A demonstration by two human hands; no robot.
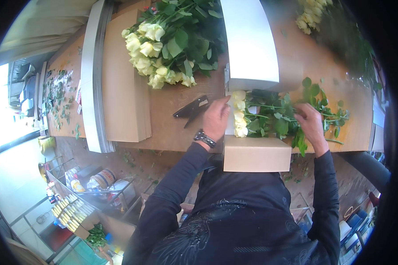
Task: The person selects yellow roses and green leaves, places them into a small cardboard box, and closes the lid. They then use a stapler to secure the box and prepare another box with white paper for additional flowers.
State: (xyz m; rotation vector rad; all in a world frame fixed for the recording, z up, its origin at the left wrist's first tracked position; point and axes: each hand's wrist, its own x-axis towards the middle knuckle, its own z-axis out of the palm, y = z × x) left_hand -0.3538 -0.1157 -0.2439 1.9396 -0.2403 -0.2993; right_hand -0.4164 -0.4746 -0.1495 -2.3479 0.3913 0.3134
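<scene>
A row of cream roses lies sideways between white card and a cardboard block, heads to the left, leafy stems to the right. My left hand rests at the card's edge beside the heads. Its index finger is stretched out, its other fingers partly hidden, and I see nothing held. With closed fingers, my right hand grips a rose stem among the leaves. Left of my left hand lies a black tool, its kind unclear. The brown cardboard block stands at the table edge nearest me.
A large bunch of cream roses lies at the back left. White card covers the back middle. Stacked cardboard sheets stand to the left. More roses lie far right. A wire rack stands below the table at left.
</scene>
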